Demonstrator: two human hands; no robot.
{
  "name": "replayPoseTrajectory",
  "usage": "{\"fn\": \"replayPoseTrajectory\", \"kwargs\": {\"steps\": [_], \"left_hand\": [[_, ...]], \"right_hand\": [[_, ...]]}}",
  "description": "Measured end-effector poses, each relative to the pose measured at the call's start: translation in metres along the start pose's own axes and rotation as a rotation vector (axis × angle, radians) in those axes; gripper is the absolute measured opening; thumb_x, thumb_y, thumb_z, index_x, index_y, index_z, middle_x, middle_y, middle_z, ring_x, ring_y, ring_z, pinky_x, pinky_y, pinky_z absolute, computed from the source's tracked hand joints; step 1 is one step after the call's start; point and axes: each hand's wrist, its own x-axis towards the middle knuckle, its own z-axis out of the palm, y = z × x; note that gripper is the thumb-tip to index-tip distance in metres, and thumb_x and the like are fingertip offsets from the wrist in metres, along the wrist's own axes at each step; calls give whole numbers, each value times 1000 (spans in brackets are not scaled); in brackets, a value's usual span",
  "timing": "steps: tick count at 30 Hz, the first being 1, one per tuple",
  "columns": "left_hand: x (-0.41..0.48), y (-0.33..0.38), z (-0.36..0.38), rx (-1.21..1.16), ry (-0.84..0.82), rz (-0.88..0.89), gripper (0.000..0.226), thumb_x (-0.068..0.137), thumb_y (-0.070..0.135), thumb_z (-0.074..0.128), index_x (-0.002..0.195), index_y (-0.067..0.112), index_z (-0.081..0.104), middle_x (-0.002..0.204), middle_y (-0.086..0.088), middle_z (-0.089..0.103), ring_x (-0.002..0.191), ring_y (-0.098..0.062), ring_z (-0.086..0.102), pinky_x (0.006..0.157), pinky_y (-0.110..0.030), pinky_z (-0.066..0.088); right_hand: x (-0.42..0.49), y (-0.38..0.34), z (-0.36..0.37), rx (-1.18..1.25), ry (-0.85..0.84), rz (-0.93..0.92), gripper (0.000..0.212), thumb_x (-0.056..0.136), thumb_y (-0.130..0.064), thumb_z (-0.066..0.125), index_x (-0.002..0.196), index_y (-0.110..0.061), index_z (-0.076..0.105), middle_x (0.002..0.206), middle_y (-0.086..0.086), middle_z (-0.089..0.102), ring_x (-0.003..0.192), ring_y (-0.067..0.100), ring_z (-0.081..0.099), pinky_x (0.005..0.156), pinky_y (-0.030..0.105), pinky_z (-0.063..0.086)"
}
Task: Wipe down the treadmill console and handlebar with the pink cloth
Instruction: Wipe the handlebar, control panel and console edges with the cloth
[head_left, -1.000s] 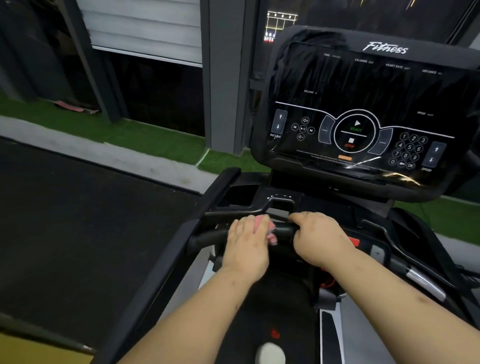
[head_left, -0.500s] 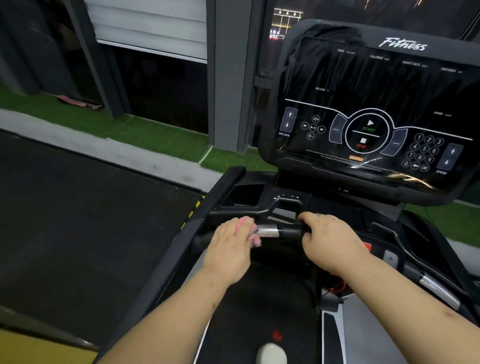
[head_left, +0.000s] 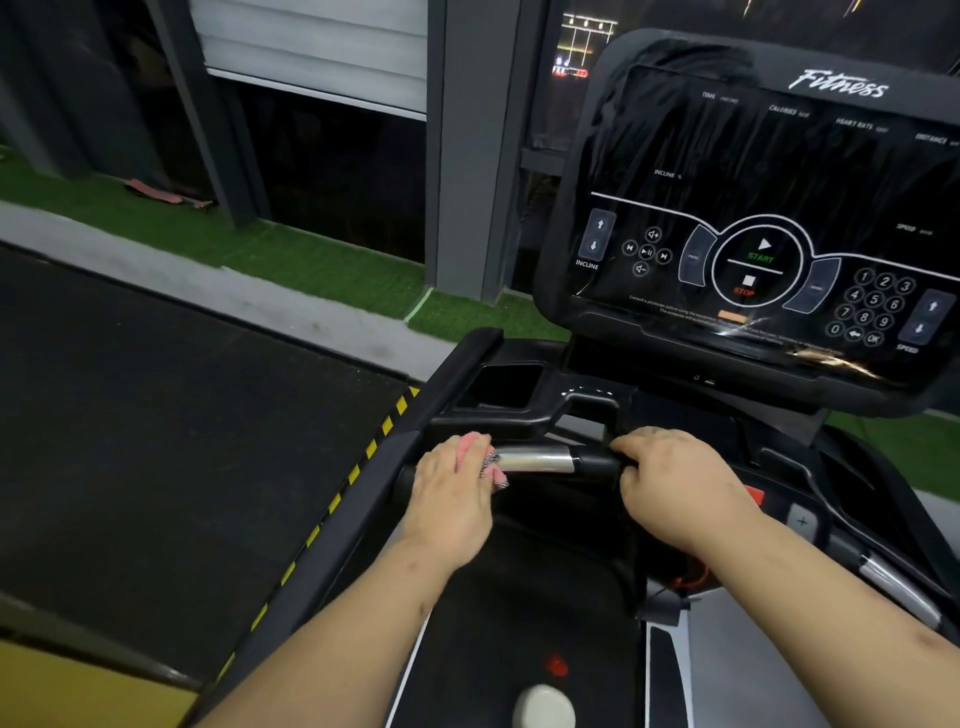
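Observation:
My left hand wraps the pink cloth around the left end of the treadmill's front handlebar; only the cloth's edges peek out past my fingers. A bare silver sensor section of the bar shows between my hands. My right hand grips the black part of the same bar further right. The black console with its START and STOP buttons rises above and behind the bar.
A cup recess sits in the tray left of the console. The left side rail runs down toward me, with yellow-black hazard tape beside it. The running belt lies below. Green turf and a grey pillar stand beyond.
My left hand has slid the cloth leftward along the handlebar, away from my right hand, uncovering the silver sensor section. My right hand keeps its grip.

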Motion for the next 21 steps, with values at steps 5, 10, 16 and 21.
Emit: {"fn": "replayPoseTrajectory", "kwargs": {"steps": [5, 10, 16, 21], "left_hand": [[-4, 52, 6, 43, 31, 132, 48, 103, 39, 30, 151, 32, 32, 156, 4, 33, 147, -23, 26, 126, -49, 9], [0, 122, 19, 60, 41, 232, 53, 93, 34, 43, 145, 29, 35, 145, 1, 41, 140, -26, 32, 125, -49, 10], [2, 104, 15, 60, 17, 278, 63, 95, 32, 30, 157, 24, 25, 156, 3, 37, 148, -19, 26, 127, -38, 1], [-3, 63, 5, 8, 73, 189, 54, 101, 28, 47, 152, 27, 32, 149, 5, 43, 145, -16, 32, 126, -34, 3]], "right_hand": [[-1, -4, -3, 0, 3, 18, 45, 91, -26, 49, 134, -30, 59, 131, -6, 62, 118, 18, 56, 106, 37, 46], [-3, -10, -9, 51, 11, 44, 51, 95, -29, 46, 146, -26, 45, 137, 0, 60, 125, 22, 56, 107, 39, 45], [-6, -12, -11, 65, 10, 73, 60, 96, -26, 49, 153, -27, 31, 137, 0, 59, 124, 22, 55, 104, 38, 47], [-4, -7, -9, 70, 3, 77, 58, 95, -24, 49, 150, -30, 34, 133, -4, 60, 119, 20, 55, 99, 35, 48]]}}
